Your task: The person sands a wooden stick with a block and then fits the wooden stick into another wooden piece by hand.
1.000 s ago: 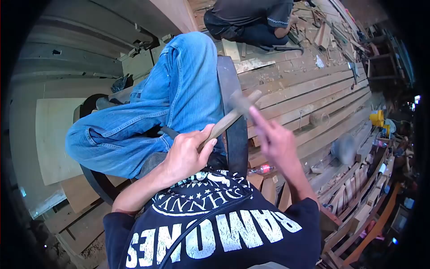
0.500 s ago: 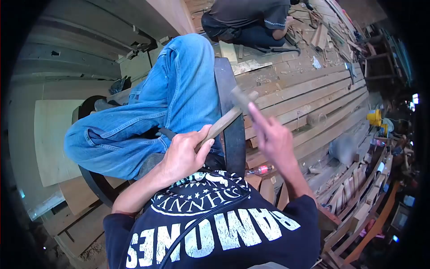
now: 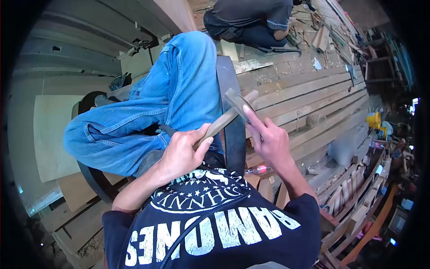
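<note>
My left hand point(image 3: 181, 152) is closed around the lower end of a wooden stick point(image 3: 220, 124). The stick slants up and to the right, crossing above a dark curved band point(image 3: 234, 139) beside my knee. Near its far end, my right hand point(image 3: 272, 141) grips a narrow, flat, brownish-grey strip point(image 3: 234, 99), with the index finger stretched along it. The strip lies across the stick and appears to touch it. What exactly the strip is I cannot make out; my fingers hide its lower end.
Long wooden planks point(image 3: 304, 110) run to the right. Another person point(image 3: 251, 20) crouches at the top among wood scraps point(image 3: 321, 38). A plastic bottle point(image 3: 257, 170) lies near my right forearm. Farther right are a yellow bucket point(image 3: 373, 119) and stacked wood pieces point(image 3: 349, 190).
The strip and my right hand, blurred before, are now sharper and have shifted slightly along the stick. My left hand and the stick stay nearly where they were.
</note>
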A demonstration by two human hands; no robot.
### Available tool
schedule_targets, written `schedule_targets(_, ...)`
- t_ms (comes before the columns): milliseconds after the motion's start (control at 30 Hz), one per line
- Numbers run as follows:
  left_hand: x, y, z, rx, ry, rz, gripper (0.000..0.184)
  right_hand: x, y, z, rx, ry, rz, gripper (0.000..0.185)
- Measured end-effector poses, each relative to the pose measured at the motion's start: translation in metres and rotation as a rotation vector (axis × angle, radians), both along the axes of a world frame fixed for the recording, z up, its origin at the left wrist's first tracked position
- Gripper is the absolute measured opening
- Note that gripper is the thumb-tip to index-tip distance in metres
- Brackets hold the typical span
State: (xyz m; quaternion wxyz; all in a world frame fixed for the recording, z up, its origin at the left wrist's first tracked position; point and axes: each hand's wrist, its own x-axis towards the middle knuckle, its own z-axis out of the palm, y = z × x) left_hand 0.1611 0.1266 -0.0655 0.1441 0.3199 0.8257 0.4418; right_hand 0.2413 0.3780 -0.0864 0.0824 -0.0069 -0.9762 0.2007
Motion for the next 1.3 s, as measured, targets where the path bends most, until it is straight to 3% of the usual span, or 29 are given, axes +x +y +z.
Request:
schedule_targets(100,-0.001,0.004,0.017,-0.141,-0.192,-0.021,0.035,-0.011,0.005,0.002,-0.032,-0.019,-0.079,0.054)
schedule_targets(167,0.001,0.007,0.008,-0.083,-0.173,0.006,0.027,-0.012,0.005,0.010,-0.013,-0.019,-0.161,0.054)
schedule_targets(233,0.001,0.002,-0.008,0.050,0.004,-0.002,0.024,0.008,-0.029,0.018,-0.083,-0.048,0.066,0.051)
schedule_targets(300,-0.002,0.001,0.008,-0.068,-0.098,-0.034,0.023,0.013,-0.038,0.015,-0.125,-0.054,0.134,0.054)
schedule_targets(367,0.003,0.006,0.014,-0.045,-0.200,0.025,0.020,0.004,-0.014,0.005,-0.129,0.002,0.023,0.060)
schedule_targets(400,0.002,0.005,0.013,-0.075,-0.236,0.041,0.017,-0.004,0.001,0.003,0.036,-0.065,-0.140,0.065)
schedule_targets(500,-0.002,0.005,0.013,-0.030,-0.209,0.016,0.016,0.002,-0.014,0.004,-0.019,0.054,0.004,0.062)
schedule_targets(567,0.003,0.002,0.007,-0.061,-0.164,0.017,0.016,0.023,-0.048,0.020,-0.156,-0.054,0.145,0.060)
schedule_targets(700,0.003,0.003,0.007,-0.047,-0.152,0.013,0.017,0.004,-0.004,-0.002,0.034,-0.062,-0.138,0.059)
schedule_targets(767,-0.003,0.005,0.017,-0.143,-0.219,0.006,0.016,0.005,-0.016,0.002,-0.030,0.029,0.028,0.059)
schedule_targets(833,0.001,0.002,0.002,-0.056,-0.105,-0.013,0.021,0.023,-0.042,0.023,-0.137,-0.085,0.223,0.058)
schedule_targets(933,0.008,-0.001,-0.003,-0.016,-0.086,-0.005,0.020,-0.007,0.008,0.001,0.055,-0.010,-0.088,0.058)
schedule_targets(1033,-0.001,0.002,0.011,-0.090,-0.181,-0.008,0.016,-0.004,-0.007,0.000,-0.012,0.074,0.015,0.060)
schedule_targets(1100,0.005,0.000,0.002,-0.051,-0.137,0.004,0.016,0.017,-0.034,0.020,-0.053,-0.092,0.181,0.059)
schedule_targets(1167,0.007,-0.001,-0.006,-0.073,-0.060,-0.005,0.024,-0.004,-0.001,-0.002,-0.062,0.055,0.098,0.058)
schedule_targets(1200,0.005,0.001,0.002,-0.081,-0.129,-0.001,0.024,-0.014,0.012,-0.004,0.078,-0.013,-0.105,0.057)
schedule_targets(1300,0.000,0.001,0.005,-0.054,-0.090,-0.016,0.022,-0.001,-0.018,0.005,-0.021,0.038,0.099,0.053)
